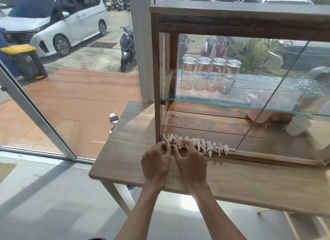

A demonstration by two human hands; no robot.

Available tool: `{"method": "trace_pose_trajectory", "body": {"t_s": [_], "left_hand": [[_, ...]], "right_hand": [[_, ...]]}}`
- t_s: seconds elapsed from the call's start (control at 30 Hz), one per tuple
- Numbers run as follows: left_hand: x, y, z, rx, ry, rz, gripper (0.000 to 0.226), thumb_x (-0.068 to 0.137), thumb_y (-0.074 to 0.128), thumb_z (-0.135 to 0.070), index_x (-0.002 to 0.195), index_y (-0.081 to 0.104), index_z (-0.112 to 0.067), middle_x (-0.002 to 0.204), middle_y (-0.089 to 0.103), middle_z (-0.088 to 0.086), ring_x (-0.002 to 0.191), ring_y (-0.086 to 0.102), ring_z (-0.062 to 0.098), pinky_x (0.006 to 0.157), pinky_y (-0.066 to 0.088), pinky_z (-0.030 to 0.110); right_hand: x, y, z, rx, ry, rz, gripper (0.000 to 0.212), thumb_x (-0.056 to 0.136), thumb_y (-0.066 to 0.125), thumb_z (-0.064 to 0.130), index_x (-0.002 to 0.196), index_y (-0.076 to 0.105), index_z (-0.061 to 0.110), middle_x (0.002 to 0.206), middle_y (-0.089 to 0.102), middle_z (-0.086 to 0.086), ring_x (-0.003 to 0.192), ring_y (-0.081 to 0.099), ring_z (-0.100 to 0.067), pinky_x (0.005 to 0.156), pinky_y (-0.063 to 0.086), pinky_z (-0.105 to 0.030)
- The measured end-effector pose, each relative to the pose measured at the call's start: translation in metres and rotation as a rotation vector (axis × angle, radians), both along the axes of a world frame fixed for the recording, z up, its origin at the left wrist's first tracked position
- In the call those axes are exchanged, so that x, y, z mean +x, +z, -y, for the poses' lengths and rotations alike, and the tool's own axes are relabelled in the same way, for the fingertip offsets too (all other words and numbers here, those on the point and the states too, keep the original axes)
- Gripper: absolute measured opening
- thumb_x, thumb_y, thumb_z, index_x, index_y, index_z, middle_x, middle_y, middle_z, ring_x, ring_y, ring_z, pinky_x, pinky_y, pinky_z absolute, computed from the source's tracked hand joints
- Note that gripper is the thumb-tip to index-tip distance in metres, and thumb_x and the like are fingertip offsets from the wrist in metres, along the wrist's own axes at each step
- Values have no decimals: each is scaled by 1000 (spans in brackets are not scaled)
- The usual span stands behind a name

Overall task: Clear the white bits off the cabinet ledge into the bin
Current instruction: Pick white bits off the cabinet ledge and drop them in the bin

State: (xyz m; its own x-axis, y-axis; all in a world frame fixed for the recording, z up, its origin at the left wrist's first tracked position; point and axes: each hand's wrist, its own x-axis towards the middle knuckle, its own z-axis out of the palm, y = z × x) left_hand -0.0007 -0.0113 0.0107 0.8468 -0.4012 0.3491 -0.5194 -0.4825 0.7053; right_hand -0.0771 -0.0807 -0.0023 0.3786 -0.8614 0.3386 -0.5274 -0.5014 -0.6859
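1. Here, the white bits (200, 144) are twisted scraps of white paper packed in one row along the cabinet ledge (267, 156) — the front bottom rail of a wooden glass cabinet (157, 75) standing on a wooden table (241, 179).
2. The row's long axis runs along the ledge, from the cabinet's left post rightward to just short of the sliding glass edge; each scrap lies across that line, its ends pointing front and back.
3. The scraps crowd too tightly for a sure count — more than a dozen show.
4. Left hand (155, 163): fingers curled, tips pinched together on a scrap at the row's left end.
5. Right hand (192, 162): fingers spread and bent, tips resting on scraps just right of the left hand; whether it grips one, I cannot tell.
6. On the glass shelf stand four upturned glasses (210, 75); lower right sits one white cup (298, 125).
7. Outside, one dark bin (26, 62) with a yellow lid stands well apart.
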Motion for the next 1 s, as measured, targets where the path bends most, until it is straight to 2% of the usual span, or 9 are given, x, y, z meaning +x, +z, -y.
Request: {"method": "trace_pose_trajectory", "body": {"t_s": [0.13,0.27,0.4,0.53,0.67,0.83,1.0], "left_hand": [[2,-1,0,-20,-15,-20,10,88,70,-36,90,74,-27,73,74,-4,69,70,18,60,52,30],[3,-3,-1,-40,-30,-15,24,86,70,-49,95,70,-26,64,69,-1,62,68,20,60,56,35],[2,-6,2,2,5,44,39,84,69,-56,108,74,-25,72,76,6,70,73,30,64,54,37],[3,-3,4,31,44,-15,34,88,65,-54,107,75,-28,84,79,7,82,73,31,71,53,37],[2,-2,5,20,48,-13,22,91,67,-41,100,77,-24,78,77,10,75,73,34,65,53,38],[4,-5,5,18,47,7,16,91,67,-36,95,78,-24,73,76,8,70,72,33,61,52,37],[4,-8,6,21,43,36,15,92,67,-35,93,76,-23,65,73,5,63,70,29,57,51,36]], "right_hand": [[7,5,0,26,-9,-5,37,88,68,55,113,70,28,79,78,-4,80,76,-29,67,57,-37],[11,3,2,35,-11,17,26,90,68,50,103,69,27,71,75,-5,71,75,-29,64,59,-39],[13,-2,3,48,-42,37,22,90,67,48,97,70,28,69,75,-3,70,75,-28,65,59,-41],[14,-4,5,55,-44,42,21,91,66,47,98,73,28,69,75,-2,70,75,-27,66,59,-41],[11,-4,4,73,-38,46,18,92,67,44,101,74,30,67,73,-2,69,74,-26,65,59,-40],[9,-3,4,86,-29,72,18,93,67,43,104,76,32,64,71,-1,67,73,-23,65,59,-41],[5,0,3,104,-29,121,17,92,69,42,103,77,31,53,55,11,61,70,-19,62,58,-39]]}}
